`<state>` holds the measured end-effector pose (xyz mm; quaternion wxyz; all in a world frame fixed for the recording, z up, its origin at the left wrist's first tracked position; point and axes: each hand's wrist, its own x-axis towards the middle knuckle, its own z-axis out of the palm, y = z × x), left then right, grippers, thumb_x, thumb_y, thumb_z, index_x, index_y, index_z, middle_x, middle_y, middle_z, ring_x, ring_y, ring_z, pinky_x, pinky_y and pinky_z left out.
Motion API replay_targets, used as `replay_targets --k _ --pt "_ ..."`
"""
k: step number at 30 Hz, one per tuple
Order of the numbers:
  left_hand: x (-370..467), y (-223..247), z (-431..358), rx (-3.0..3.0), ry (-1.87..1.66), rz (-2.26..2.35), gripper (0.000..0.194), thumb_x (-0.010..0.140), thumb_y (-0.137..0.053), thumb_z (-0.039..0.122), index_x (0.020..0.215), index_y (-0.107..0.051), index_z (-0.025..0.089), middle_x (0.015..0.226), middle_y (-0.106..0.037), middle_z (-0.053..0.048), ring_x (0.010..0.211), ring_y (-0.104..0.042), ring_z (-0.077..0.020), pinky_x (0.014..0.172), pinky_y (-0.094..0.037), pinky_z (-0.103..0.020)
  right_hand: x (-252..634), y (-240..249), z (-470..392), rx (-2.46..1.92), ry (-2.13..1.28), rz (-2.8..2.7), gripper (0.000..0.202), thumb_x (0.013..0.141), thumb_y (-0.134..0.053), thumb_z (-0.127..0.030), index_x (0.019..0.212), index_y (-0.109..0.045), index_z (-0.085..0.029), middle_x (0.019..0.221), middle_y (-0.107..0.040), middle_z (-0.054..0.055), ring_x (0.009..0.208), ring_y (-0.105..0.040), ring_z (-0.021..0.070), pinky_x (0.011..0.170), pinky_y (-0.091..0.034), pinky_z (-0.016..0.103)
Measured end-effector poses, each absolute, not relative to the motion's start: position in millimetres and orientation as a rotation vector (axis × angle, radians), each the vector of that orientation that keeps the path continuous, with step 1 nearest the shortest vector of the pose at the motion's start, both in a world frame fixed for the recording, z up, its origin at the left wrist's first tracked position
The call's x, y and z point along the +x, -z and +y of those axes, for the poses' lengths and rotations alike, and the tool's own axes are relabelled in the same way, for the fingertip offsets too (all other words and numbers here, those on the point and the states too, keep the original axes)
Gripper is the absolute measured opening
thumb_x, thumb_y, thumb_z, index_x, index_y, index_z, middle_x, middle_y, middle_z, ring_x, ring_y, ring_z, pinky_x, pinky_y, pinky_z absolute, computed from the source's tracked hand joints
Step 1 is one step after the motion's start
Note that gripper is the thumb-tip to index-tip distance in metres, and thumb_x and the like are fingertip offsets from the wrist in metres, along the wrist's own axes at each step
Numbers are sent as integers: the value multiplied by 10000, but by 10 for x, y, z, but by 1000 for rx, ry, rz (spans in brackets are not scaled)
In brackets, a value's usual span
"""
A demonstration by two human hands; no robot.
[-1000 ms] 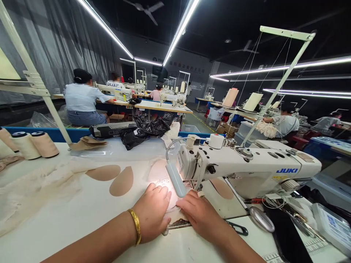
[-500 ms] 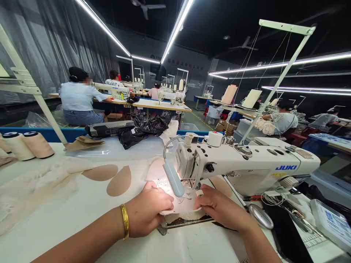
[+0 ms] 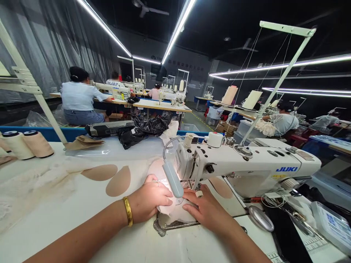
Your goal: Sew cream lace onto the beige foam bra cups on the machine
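Observation:
My left hand (image 3: 152,200), with a gold bangle at the wrist, has its fingers closed on a pale pink piece of fabric (image 3: 166,209) left of the needle area. My right hand (image 3: 204,206) lies with fingers stretched and thumb apart on the bed of the white sewing machine (image 3: 236,162), close to the presser foot. A grey lamp head (image 3: 173,180) on a bendy metal neck lights the fabric and hides part of it and the needle area. Beige teardrop-shaped pieces (image 3: 118,181) lie to the left, and another beige piece (image 3: 222,187) lies behind my right hand.
Thread cones (image 3: 38,144) stand at the far left beside sheer cloth (image 3: 35,193). Behind the machine are a black plastic bag (image 3: 150,126) and brown paper (image 3: 83,142). A silver mouse-shaped object (image 3: 261,218) and a clear plastic box (image 3: 333,224) are at right. Co-workers (image 3: 79,96) sit farther back.
My right hand has gone from gripping the fabric's near right edge to lying with fingers extended by the presser foot. The fabric's near edge has shifted left and back with my left hand.

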<state>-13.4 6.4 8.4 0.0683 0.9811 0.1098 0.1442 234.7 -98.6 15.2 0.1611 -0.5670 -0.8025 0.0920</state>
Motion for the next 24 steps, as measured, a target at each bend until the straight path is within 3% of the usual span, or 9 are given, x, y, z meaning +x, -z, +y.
replay_targets --k 3,7,14,19,24 --pt "-133 -86 93 2967 -459 314 429 759 -625 21 1058 -711 316 1269 -753 55 1112 -686 -253 986 -290 -461 2335 -191 -985 -1644 -223 -2305 173 999 -627 -244 1119 -742 -293 1191 -780 -16 1040 -575 318 929 -519 476" --pt "-119 -100 87 2978 -457 337 406 751 -617 13 1022 -707 302 1191 -776 52 1098 -688 -253 963 -313 -450 2322 -159 -969 -1642 -181 -2300 178 998 -630 -237 1135 -735 -281 1179 -782 4 1068 -582 332 935 -525 479" --pt "-103 -69 62 2937 -466 370 401 730 -591 -9 975 -684 295 1188 -776 76 1089 -686 -240 965 -299 -456 2383 -55 -979 -1513 -153 -2302 276 1027 -576 -242 1280 -686 -255 1232 -758 60 1104 -618 328 942 -544 469" --pt "-99 -60 70 2945 -473 392 407 737 -585 6 995 -701 298 1163 -783 45 1041 -692 -245 950 -295 -473 2425 -13 -974 -1321 -138 -2145 234 1047 -483 -214 1155 -691 -231 1118 -742 83 1047 -667 269 918 -564 416" --pt "-89 -44 75 2920 -488 411 395 733 -584 6 977 -700 295 1148 -785 62 1057 -687 -250 955 -268 -496 2410 39 -960 -1438 -75 -2029 211 1034 -499 -222 1116 -693 -238 1150 -724 102 1144 -633 322 964 -560 493"
